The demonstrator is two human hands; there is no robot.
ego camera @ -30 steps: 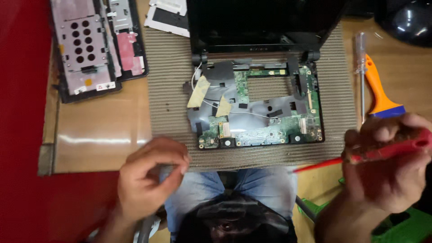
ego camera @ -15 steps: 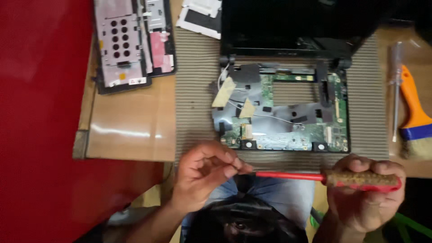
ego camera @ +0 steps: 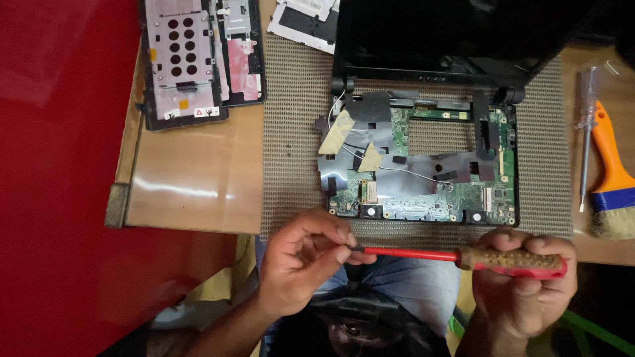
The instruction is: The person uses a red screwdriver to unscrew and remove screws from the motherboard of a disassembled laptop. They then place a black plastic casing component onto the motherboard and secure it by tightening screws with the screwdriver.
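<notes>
A red-shafted screwdriver [ego camera: 423,254] lies level in front of me, just off the table's near edge. My right hand [ego camera: 522,291] grips its speckled brown and red handle [ego camera: 512,261]. My left hand [ego camera: 304,264] pinches the tip of the shaft between thumb and fingers. Just beyond both hands sits an opened small laptop [ego camera: 423,162] with its green circuit board bare, taped patches on the left, and its dark screen folded back.
The laptop rests on a woven mat [ego camera: 297,132] over a wooden table [ego camera: 192,178]. Removed laptop covers [ego camera: 192,59] lie at the back left. A clear-handled screwdriver [ego camera: 585,125] and an orange-handled brush [ego camera: 612,172] lie at the right. A red surface [ego camera: 59,165] fills the left.
My right hand has swung the screwdriver from raised at the right to level across my lap. My left hand has taken hold of its tip. The view has shifted left.
</notes>
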